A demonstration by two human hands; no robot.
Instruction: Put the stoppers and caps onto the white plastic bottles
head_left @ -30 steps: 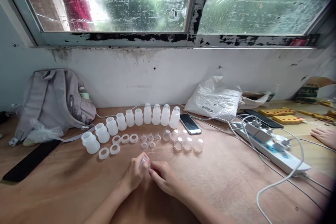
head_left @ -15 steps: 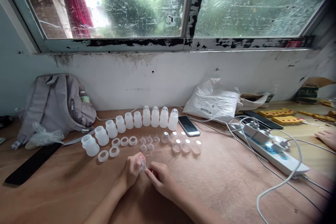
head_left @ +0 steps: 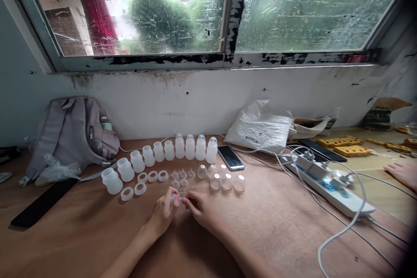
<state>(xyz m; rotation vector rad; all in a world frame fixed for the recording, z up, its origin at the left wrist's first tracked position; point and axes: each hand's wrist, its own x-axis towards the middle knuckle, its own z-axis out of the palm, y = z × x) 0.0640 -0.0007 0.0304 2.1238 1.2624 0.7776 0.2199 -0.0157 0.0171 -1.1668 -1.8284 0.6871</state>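
My left hand (head_left: 163, 211) and my right hand (head_left: 197, 206) meet at the middle of the wooden table (head_left: 280, 226), fingertips pinched together on a small clear plastic piece (head_left: 176, 198). Just beyond them lie small clear nipple-like pieces (head_left: 182, 177), white rings (head_left: 142, 182) and clear round caps (head_left: 226, 182). Behind those stands a curved row of white translucent bottles (head_left: 159, 156); the right ones (head_left: 195, 147) carry clear tops.
A grey backpack (head_left: 70, 137) leans at the left with a black strip (head_left: 42, 203) in front. A phone (head_left: 231, 157), a white plastic bag (head_left: 260, 130) and a power strip with cables (head_left: 329, 182) lie to the right. Another person's hand (head_left: 402, 173) rests at the far right.
Both hands, still together on the clear piece, have shifted slightly forward toward the rows of parts. The view has tilted up a little.
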